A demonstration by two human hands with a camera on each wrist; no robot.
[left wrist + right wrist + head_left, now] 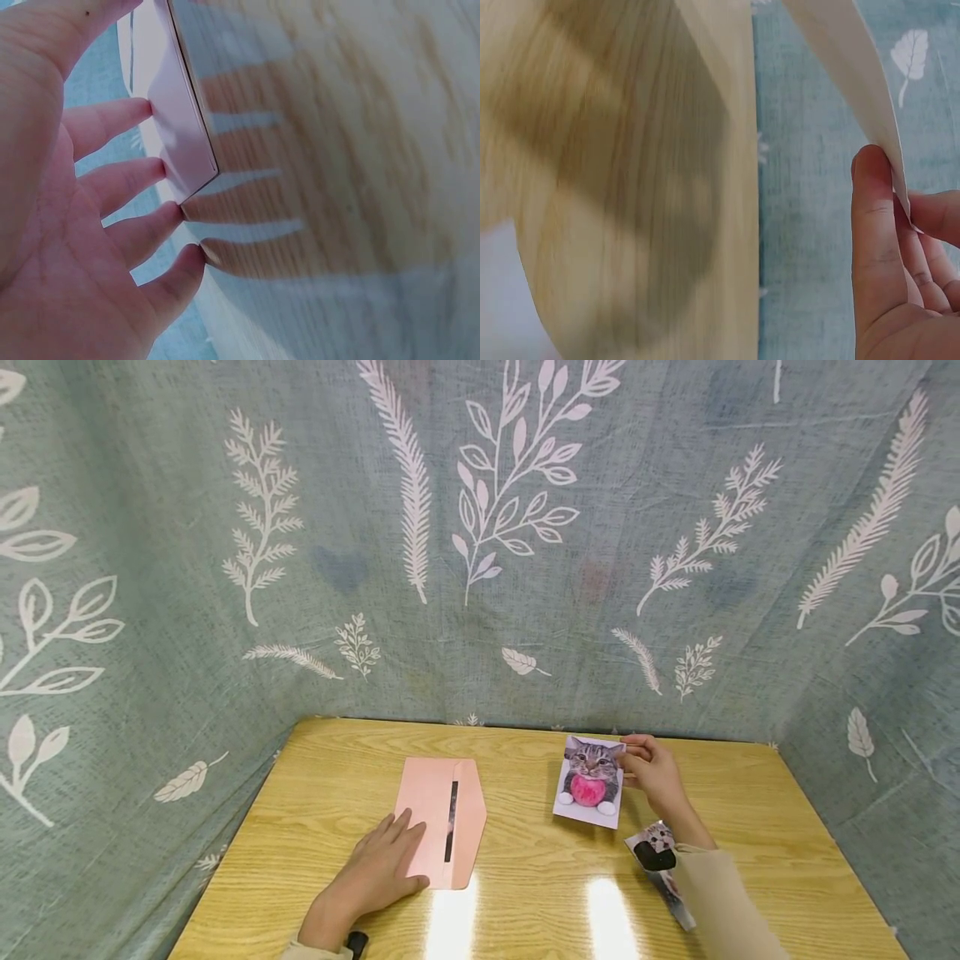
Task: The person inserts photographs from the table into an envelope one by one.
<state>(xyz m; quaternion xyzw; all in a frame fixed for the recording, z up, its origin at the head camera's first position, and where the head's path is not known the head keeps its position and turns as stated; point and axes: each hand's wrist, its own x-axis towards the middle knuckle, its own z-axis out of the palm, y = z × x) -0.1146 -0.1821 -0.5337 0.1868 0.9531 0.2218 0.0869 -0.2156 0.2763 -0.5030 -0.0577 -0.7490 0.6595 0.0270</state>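
A pink envelope (pixel 427 810) lies on the table with its pointed flap folded out to the right. A dark strip of something inside shows at its opening. My left hand (pixel 381 868) rests on the envelope's left side, fingers spread; in the left wrist view the fingertips (pixel 161 169) touch its edge. My right hand (pixel 654 777) pinches a cat photo (pixel 588 781) by its right edge, between thumb and fingers. The photo, a tabby cat with a round pink thing, is held up over the table. In the right wrist view its pale back (pixel 855 67) shows, slightly bowed.
Another photo or two (pixel 658 839) with a kitten lie on the table by my right forearm, partly hidden under the sleeve (pixel 720 902). The wooden table (pixel 525 860) ends at a blue-green leaf-patterned curtain (pixel 480 527) behind and at both sides.
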